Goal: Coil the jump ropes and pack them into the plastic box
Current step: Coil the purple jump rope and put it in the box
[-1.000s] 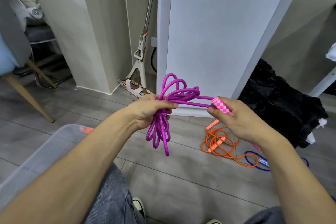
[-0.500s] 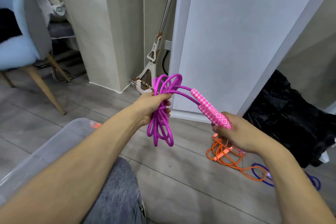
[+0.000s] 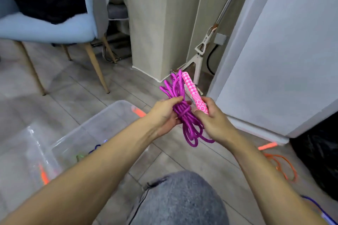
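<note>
Here both hands (image 3: 164, 115) grip the coiled purple rope (image 3: 184, 113) beside the box (image 3: 117, 107)

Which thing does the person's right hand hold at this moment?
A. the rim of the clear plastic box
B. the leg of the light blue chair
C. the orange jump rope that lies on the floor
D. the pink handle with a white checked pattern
D: the right hand grips the pink handle with a white checked pattern, beside the coiled purple rope that the left hand holds.

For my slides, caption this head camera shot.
Both hands hold a coiled purple jump rope by its pink handle above the plastic box.
</note>
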Tool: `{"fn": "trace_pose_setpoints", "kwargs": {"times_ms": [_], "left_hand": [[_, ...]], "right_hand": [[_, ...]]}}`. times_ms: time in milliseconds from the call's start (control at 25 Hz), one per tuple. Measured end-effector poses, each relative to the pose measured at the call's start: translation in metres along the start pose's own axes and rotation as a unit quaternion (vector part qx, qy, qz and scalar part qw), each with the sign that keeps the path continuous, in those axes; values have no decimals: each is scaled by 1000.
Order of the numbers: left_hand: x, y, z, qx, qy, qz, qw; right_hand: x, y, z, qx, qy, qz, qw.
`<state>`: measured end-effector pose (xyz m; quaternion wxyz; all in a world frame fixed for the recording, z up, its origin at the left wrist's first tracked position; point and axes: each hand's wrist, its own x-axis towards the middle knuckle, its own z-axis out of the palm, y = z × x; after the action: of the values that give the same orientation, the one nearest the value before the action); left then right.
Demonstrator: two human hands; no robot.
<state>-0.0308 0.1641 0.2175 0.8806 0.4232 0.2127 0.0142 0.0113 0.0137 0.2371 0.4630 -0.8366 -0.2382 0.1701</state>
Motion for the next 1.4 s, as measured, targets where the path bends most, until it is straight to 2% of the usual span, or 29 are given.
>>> {"fn": "trace_pose_setpoints", "kwargs": {"times_ms": [120, 280, 400, 520, 680, 720, 760, 840, 880, 920, 960, 1040, 1200, 1320, 1400], "left_hand": [[5, 0, -36, -51, 47, 49, 996], [13, -10, -71, -67, 118, 89, 987], [21, -22, -102, 23, 155, 118, 981], [22, -24, -136, 140, 178, 108, 968], [18, -14, -186, 304, 169, 95, 933], [19, -14, -203, 366, 172, 92, 910], [18, -15, -220, 461, 182, 82, 865], [15, -22, -251, 677, 207, 70, 703], [14, -27, -265, 742, 210, 80, 632], [13, -31, -276, 779, 207, 86, 585], [15, -37, -287, 804, 199, 81, 555], [18, -45, -305, 836, 177, 46, 517], [27, -70, -331, 881, 95, -18, 463], [43, -95, -344, 896, 20, -35, 443], [61, -113, -353, 902, -43, -55, 427]], "right_hand": [[24, 0, 47, -35, -33, -75, 996], [43, 14, 89, -30, -74, -78, 994], [56, 27, 116, -32, -88, -76, 993], [74, 36, 143, -46, -104, -87, 990], [101, 38, 177, -67, -113, -80, 988], [108, 39, 187, -78, -117, -84, 987], [114, 40, 196, -94, -119, -88, 984], [124, 44, 216, -148, -112, -104, 977], [128, 46, 226, -176, -105, -114, 972], [132, 47, 237, -201, -99, -125, 966], [135, 49, 247, -226, -99, -132, 960], [141, 53, 266, -283, -115, -134, 943], [158, 72, 300, -383, -157, -118, 903], [166, 89, 321, -436, -187, -88, 876], [171, 101, 333, -430, -198, -65, 878]]}}
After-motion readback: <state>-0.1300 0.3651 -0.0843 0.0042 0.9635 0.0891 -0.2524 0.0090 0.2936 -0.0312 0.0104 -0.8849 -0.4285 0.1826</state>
